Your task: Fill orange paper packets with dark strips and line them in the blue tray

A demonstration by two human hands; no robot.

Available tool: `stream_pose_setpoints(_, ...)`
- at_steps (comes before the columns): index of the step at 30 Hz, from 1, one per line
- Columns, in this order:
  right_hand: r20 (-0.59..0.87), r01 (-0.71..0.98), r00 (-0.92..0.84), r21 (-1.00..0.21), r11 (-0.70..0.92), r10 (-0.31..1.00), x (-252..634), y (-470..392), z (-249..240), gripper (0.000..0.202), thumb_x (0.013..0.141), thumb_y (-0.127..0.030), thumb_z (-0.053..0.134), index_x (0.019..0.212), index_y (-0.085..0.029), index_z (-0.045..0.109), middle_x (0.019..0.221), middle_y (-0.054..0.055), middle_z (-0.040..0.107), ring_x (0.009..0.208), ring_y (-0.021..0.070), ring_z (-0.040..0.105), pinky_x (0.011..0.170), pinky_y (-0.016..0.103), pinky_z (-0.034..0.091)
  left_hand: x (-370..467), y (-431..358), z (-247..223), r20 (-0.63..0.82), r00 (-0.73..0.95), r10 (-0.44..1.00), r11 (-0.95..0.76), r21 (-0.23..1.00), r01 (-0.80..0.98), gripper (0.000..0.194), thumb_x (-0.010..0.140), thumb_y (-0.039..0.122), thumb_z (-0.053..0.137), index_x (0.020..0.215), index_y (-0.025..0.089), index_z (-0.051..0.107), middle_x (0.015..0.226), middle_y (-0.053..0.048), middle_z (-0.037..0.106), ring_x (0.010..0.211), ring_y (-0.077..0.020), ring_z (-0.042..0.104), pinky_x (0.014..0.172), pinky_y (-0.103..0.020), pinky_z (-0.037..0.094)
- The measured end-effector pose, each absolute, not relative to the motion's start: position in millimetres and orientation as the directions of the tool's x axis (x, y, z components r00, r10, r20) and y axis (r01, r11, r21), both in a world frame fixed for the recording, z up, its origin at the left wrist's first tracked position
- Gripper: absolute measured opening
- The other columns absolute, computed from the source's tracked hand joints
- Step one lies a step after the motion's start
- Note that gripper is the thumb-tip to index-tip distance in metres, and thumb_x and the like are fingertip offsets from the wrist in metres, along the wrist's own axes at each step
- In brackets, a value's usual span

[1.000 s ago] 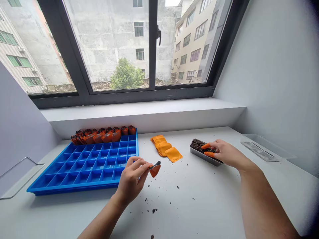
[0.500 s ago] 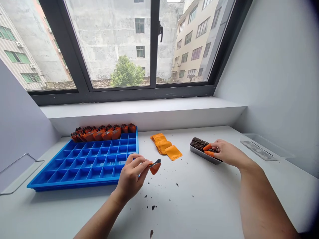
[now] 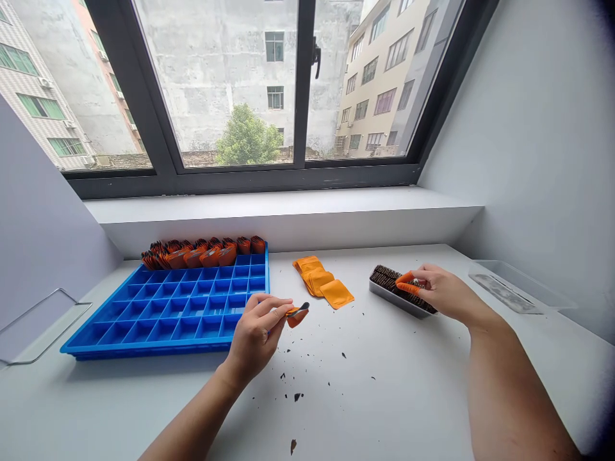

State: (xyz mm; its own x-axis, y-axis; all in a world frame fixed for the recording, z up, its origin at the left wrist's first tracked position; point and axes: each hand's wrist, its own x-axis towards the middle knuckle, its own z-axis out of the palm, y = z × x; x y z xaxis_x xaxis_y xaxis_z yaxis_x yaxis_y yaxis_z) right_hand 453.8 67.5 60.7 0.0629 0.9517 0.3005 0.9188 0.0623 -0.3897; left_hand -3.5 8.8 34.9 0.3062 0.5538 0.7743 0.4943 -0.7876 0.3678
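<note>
My left hand (image 3: 259,328) pinches a small orange packet (image 3: 296,317) between thumb and fingers; its mouth gapes and shows a dark grey inside. My right hand (image 3: 444,291) is at a metal tin (image 3: 401,304) packed with rows of thin dark brown pieces (image 3: 384,276). Orange covers, apparently finger cots (image 3: 407,283), sit on its thumb and index finger. These two fingertips meet just over the dark pieces; whether something is between them is hidden. A fanned stack of flat orange packets (image 3: 317,280) lies between the hands, farther back.
At left stands a blue compartment tray (image 3: 163,349), its back rows holding many upright orange packets (image 3: 209,256). Dark crumbs (image 3: 296,397) are scattered on the white table (image 3: 384,403). A clear plastic lid (image 3: 523,288) lies at right, a bent metal wire (image 3: 72,304) at far left.
The orange-covered fingertips of my right hand have come together and risen slightly over the tin. The packet in my left hand tilts a little differently. The view has shifted slightly.
</note>
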Motion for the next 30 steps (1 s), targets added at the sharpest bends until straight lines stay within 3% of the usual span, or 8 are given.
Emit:
stream_pose_setpoints(3, 0.278, 0.895, 0.057, -0.44, 0.075, 0.959, 451, 64, 69, 0.04, 0.094, -0.064, 0.065, 0.096, -0.028, 0.082, 0.095, 0.007, 0.065, 0.071, 0.02, 0.055, 0.064, 0.036, 0.044, -2, 7, 34, 0.783, 0.253, 0.568, -0.781, 0.415, 0.466, 0.037, 0.106, 0.007, 0.063, 0.134, 0.028, 0.076, 0.12, -0.007, 0.082, 0.106, -0.025, 0.068, 0.093, -0.044, 0.06)
stream_pose_setpoints(8, 0.489, 0.847, 0.067, -0.489, 0.21, 0.87, 430, 60, 82, 0.055, 0.096, -0.077, 0.062, 0.1, -0.025, 0.082, 0.098, 0.008, 0.064, 0.081, 0.0215, 0.056, 0.069, 0.037, 0.045, 2, 3, 37, 0.74, 0.277, 0.613, -0.767, 0.473, 0.433, 0.032, 0.108, 0.01, 0.062, 0.13, 0.027, 0.078, 0.106, -0.005, 0.084, 0.098, -0.0245, 0.067, 0.092, -0.044, 0.059)
stream_pose_setpoints(11, 0.595, 0.729, 0.033, -0.564, 0.388, 0.803, 398, 58, 85, 0.047, 0.095, -0.071, 0.069, 0.1, -0.026, 0.081, 0.095, 0.006, 0.062, 0.084, 0.0211, 0.058, 0.073, 0.036, 0.049, 4, 1, 40, 0.719, 0.288, 0.632, -0.757, 0.495, 0.427, 0.028, 0.108, 0.012, 0.063, 0.123, 0.027, 0.081, 0.101, -0.005, 0.084, 0.094, -0.0245, 0.066, 0.09, -0.044, 0.058)
stream_pose_setpoints(15, 0.648, 0.409, -0.04, -0.684, 0.604, 0.761, 333, 47, 82, 0.031, 0.1, -0.058, 0.071, 0.1, -0.028, 0.079, 0.092, 0.004, 0.06, 0.083, 0.0205, 0.061, 0.075, 0.036, 0.054, 7, 0, 39, 0.731, 0.306, 0.61, -0.775, 0.47, 0.423, 0.028, 0.106, 0.013, 0.065, 0.125, 0.027, 0.081, 0.1, -0.006, 0.083, 0.093, -0.0241, 0.064, 0.088, -0.044, 0.059)
stream_pose_setpoints(21, 0.617, 0.19, -0.129, -0.753, 0.629, 0.777, 263, 23, 66, 0.025, 0.103, -0.05, 0.071, 0.096, -0.027, 0.076, 0.088, 0.004, 0.056, 0.08, 0.0202, 0.056, 0.071, 0.036, 0.052, 7, -1, 32, 0.728, 0.293, 0.62, -0.774, 0.506, 0.381, 0.029, 0.103, 0.013, 0.068, 0.128, 0.024, 0.079, 0.102, -0.01, 0.081, 0.1, -0.0259, 0.061, 0.051, -0.023, 0.055)
stream_pose_setpoints(27, 0.619, 0.165, -0.105, -0.761, 0.627, 0.779, 260, 21, 60, 0.021, 0.104, -0.045, 0.071, 0.096, -0.026, 0.075, 0.09, 0.004, 0.054, 0.081, 0.0202, 0.052, 0.07, 0.036, 0.047, 9, -4, 33, 0.743, 0.283, 0.607, -0.778, 0.48, 0.406, 0.029, 0.101, 0.013, 0.069, 0.127, 0.023, 0.078, 0.1, -0.011, 0.08, 0.101, -0.0268, 0.062, 0.046, -0.021, 0.052)
stream_pose_setpoints(30, 0.648, 0.146, -0.081, -0.744, 0.652, 0.758, 262, 22, 64, 0.02, 0.105, -0.044, 0.07, 0.097, -0.027, 0.075, 0.089, 0.003, 0.052, 0.079, 0.0194, 0.052, 0.069, 0.035, 0.046, 10, -5, 37, 0.759, 0.282, 0.586, -0.786, 0.449, 0.425, 0.028, 0.1, 0.013, 0.071, 0.125, 0.024, 0.079, 0.098, -0.009, 0.08, 0.098, -0.0265, 0.063, 0.05, -0.024, 0.055)
